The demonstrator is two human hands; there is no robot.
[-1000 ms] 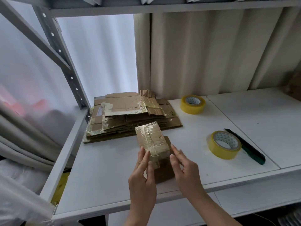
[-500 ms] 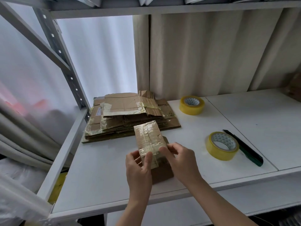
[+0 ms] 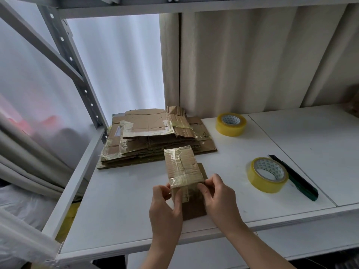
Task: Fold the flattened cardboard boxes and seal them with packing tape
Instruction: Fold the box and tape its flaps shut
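Observation:
A small folded cardboard box (image 3: 181,166), wrapped in clear tape, stands on the white shelf (image 3: 124,200) in front of me. My left hand (image 3: 165,208) grips its near left corner with curled fingers and thumb. My right hand (image 3: 217,197) pinches its near right corner. Under the box lies a flat brown cardboard piece (image 3: 195,211). A stack of flattened, taped cardboard boxes (image 3: 155,136) lies behind it. Two yellow tape rolls sit to the right, one near (image 3: 267,174) and one farther back (image 3: 231,124).
A dark green utility knife (image 3: 297,179) lies just right of the near tape roll. A grey metal upright (image 3: 77,74) stands at the shelf's left edge, with curtains behind the shelf. A seam (image 3: 291,160) divides the shelf into two panels.
Both hands went from flat against the box's near end to curled around its near corners. The view has shifted slightly; the box stays in place.

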